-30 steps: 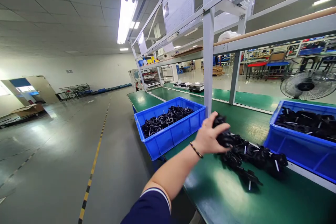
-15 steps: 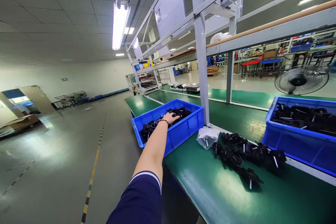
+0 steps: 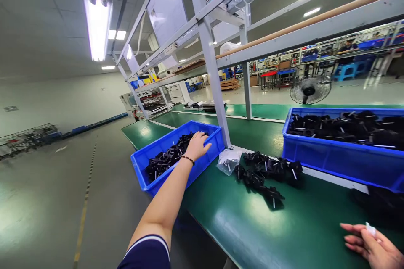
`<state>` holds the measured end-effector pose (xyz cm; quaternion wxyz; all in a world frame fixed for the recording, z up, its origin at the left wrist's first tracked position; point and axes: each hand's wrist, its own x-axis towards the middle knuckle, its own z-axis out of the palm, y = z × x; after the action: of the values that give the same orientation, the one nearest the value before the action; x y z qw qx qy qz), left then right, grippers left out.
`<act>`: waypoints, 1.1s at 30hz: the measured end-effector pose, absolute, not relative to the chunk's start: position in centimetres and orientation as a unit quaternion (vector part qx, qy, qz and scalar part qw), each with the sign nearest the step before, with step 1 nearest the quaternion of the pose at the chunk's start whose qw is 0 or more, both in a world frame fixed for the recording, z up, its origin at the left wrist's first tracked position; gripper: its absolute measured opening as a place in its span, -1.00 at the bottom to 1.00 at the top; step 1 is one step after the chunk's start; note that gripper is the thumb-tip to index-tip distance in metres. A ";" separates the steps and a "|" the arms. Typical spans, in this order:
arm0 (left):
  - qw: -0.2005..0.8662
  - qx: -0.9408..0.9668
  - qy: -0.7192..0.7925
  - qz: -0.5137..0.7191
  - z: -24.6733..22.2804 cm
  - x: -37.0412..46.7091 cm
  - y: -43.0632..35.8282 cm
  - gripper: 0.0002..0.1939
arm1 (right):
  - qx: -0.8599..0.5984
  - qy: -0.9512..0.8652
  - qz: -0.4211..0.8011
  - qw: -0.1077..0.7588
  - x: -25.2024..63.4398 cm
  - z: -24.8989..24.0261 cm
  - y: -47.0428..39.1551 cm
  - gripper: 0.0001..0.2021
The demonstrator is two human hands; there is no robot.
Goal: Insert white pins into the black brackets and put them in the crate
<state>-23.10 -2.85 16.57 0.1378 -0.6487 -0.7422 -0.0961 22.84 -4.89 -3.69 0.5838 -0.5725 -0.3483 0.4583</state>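
Observation:
My left hand (image 3: 197,146) reaches to the right end of a blue plastic bin (image 3: 139,172), over the heap of small black parts (image 3: 167,156) inside. Its thumb stands apart from its fingers; the fingertips are partly hidden, and no held part shows. At the lower right, my right hand (image 3: 375,246) is above the green worktop (image 3: 227,222), thumb and fingers closed around a small white piece (image 3: 370,230). Black parts with white pins (image 3: 265,176) lie in rows on the worktop between the hands. Beside them sits a clear plastic bag (image 3: 229,162).
A second blue bin (image 3: 334,151) full of black parts stands at the right, with a dark pile (image 3: 378,204) before it. A grey metal post (image 3: 212,67) rises behind the first bin, under a shelf. A fan (image 3: 310,90) stands beyond; farther back, a person sits.
The view has swung right. My left hand has shifted towards the bin's right end and its thumb now stands out. My right hand has come into view at the lower right.

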 end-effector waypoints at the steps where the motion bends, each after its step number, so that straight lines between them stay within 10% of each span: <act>1: 0.130 -0.670 -0.725 -0.096 16.0 -21.4 -3.0 -0.54 | -0.571 -0.346 0.468 0.579 22.8 -3.4 -4.9 -0.72; 14: -0.067 -0.739 -0.669 0.038 6.7 -8.0 -1.5 0.21 | -0.565 -0.339 0.483 0.577 22.7 -2.0 -5.2 -0.55; 33: 0.044 -0.745 -0.665 -0.035 3.6 -4.6 0.5 -0.32 | -0.528 -0.390 0.482 0.580 21.8 -2.7 -4.8 -0.52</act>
<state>-4.56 0.45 3.58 0.0438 -0.7446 -0.6652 -0.0354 21.83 -4.79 -2.70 0.5798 -0.5282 -0.3902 0.4822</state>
